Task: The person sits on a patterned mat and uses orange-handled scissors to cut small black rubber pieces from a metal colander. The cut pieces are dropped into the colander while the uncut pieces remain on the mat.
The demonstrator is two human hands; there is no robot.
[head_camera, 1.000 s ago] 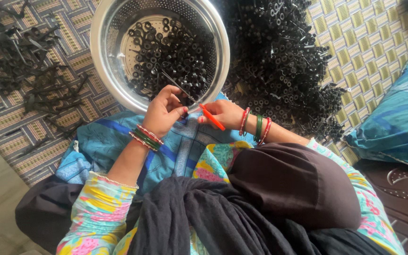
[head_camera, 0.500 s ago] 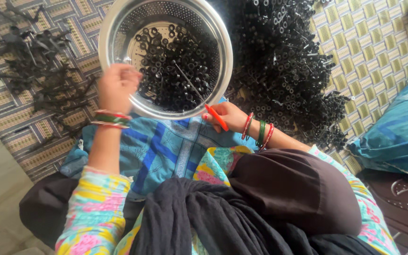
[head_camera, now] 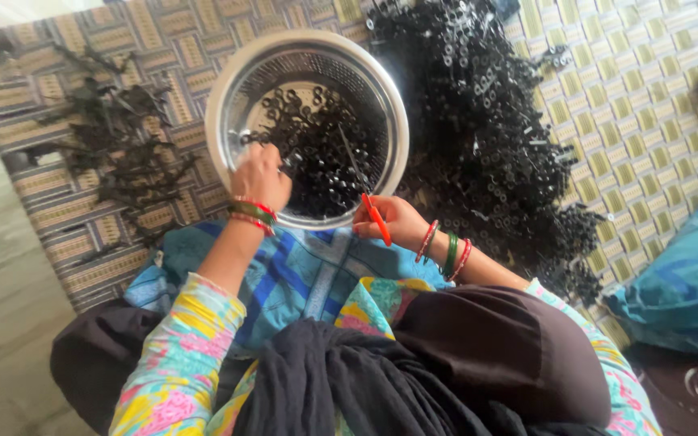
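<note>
Head-camera footage is showing the right hand (head_camera: 391,222) with its fingers closed around the orange handle of a thin pointed tool (head_camera: 363,190), which is being held just above the near rim of the steel bowl (head_camera: 224,89). Its long axis is being kept on a slant, the handle lying low and towards the body and the dark metal shaft pointing up and slightly left, out over the black rings (head_camera: 317,153) heaped inside the bowl. The left hand (head_camera: 260,178) is being lowered into the bowl at its near left side, fingers curled among the rings; whether anything is being gripped there cannot be told. Half a second ago that hand was being held up at the bowl's left rim, whereas now it is being set down among the rings, and the tool is being kept in much the same place. The tool is being seen as slender and needle-like, its handle bright orange and its shaft dark and narrow. Further out, a large pile of black rings (head_camera: 486,137) is lying just right of the bowl on the patterned mat (head_camera: 632,97), and a scatter of dark strips (head_camera: 115,153) is lying to the left.
</note>
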